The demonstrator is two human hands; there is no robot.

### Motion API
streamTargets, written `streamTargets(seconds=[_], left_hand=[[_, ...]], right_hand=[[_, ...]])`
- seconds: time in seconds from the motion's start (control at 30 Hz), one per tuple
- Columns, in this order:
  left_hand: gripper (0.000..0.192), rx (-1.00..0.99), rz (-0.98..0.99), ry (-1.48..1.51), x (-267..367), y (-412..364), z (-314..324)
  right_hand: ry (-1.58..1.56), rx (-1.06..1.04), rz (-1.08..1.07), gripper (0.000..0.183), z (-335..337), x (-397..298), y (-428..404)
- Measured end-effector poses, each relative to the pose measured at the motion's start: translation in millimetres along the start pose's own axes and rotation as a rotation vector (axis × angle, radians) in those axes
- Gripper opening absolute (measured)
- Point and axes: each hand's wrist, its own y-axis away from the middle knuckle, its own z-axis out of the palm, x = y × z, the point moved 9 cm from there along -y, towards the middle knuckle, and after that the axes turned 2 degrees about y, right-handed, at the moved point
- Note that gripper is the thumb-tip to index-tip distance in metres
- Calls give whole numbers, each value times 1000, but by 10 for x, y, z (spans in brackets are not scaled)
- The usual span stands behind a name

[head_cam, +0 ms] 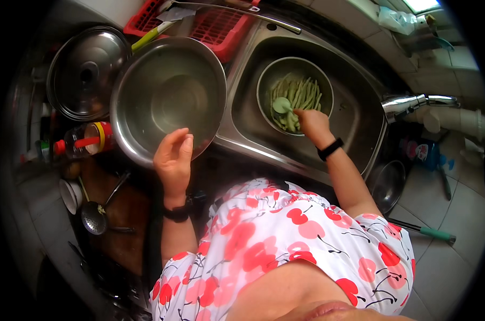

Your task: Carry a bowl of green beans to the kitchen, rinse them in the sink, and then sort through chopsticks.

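Observation:
My right hand (314,125) grips a small pale green spoon (282,105), its round bowl low over a heap of green beans (300,90). The beans lie in a metal bowl (331,86) that stands in the stainless steel sink (347,140). My left hand (173,160) is raised at the near rim of a large steel basin (124,120), loosely curled with nothing in it. Whether it touches the rim I cannot tell. The basin's inside looks greyish, and a faint ring shows at its bottom.
Left of the basin are a steel lid (86,60) and a red-capped bottle (92,138). A skimmer (94,218) lies on a brown board (124,232). Behind stands a red plastic basket (230,36). A chrome faucet (407,106) is at the sink's right end.

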Motion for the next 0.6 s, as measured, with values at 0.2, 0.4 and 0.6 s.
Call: streamTargets(seconds=[0.2,0.4,0.6], left_hand=[[17,-17,8,-17,31,-27,68],[18,17,12,-50,-63,-11,6],[19,6,0,-13,-24,-39,69]], right_hand=[[-122,100,124,29,290,386,139],[-370,48,259,29,63,650,76],[-805,307,550,37,566,1611,-81]])
